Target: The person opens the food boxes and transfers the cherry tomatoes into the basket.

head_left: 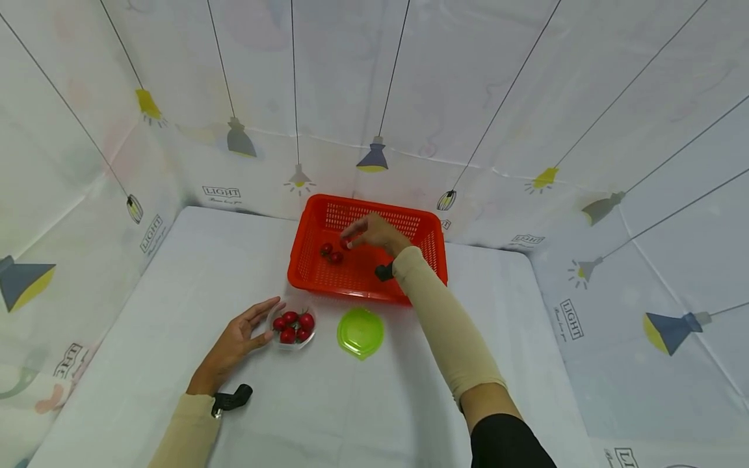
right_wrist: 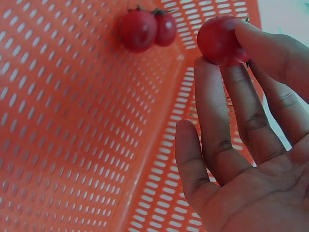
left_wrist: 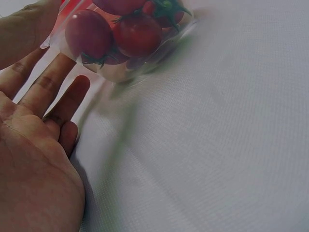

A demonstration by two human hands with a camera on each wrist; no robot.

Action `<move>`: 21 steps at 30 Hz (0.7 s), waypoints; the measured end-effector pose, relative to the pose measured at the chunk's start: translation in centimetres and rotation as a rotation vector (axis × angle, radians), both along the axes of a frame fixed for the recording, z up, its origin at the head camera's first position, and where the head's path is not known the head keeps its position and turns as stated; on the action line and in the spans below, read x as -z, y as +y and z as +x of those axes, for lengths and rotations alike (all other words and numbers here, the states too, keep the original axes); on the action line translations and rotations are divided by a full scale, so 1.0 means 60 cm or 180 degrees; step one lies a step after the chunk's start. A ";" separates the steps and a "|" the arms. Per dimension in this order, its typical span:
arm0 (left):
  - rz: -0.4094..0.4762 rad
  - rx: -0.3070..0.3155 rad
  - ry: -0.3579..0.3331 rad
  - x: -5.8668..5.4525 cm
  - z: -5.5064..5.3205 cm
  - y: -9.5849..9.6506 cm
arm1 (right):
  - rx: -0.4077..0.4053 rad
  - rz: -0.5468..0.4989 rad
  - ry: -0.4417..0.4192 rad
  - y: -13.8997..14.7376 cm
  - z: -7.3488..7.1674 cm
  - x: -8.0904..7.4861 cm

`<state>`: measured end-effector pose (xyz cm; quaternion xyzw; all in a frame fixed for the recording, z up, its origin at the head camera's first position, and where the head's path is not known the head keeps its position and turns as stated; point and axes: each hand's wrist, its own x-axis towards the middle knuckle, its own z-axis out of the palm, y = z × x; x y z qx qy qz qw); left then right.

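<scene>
Two hands, one basket, one container, one lid. Right hand [head_left: 376, 233] over red basket [head_left: 351, 281], thumb and fingertips pinching one tomato [right_wrist: 219, 41]. Two loose tomatoes [head_left: 335, 258] in basket, side by side, near held one. Left hand [head_left: 238, 335] spread, fingers mostly straight, touching left side of clear container [head_left: 287, 346]; five tomatoes [head_left: 290, 317] visible inside. One green lid [head_left: 360, 333] flat on white table [head_left: 281, 416], right of container, in front of basket.
</scene>
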<state>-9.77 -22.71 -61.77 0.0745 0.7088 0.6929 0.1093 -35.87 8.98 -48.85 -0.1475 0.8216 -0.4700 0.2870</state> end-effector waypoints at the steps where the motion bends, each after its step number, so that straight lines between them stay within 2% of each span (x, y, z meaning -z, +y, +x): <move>1: -0.0004 0.0003 0.0008 0.000 0.000 0.000 | -0.0013 0.0008 0.0015 0.000 -0.001 0.003; 17: 0.0082 0.0055 0.0108 0.000 0.003 0.001 | -0.0105 0.0394 0.0104 -0.001 -0.015 0.049; 21: 0.0090 0.0057 0.0119 0.001 0.002 0.001 | -0.0040 0.0432 0.0145 -0.005 -0.015 0.063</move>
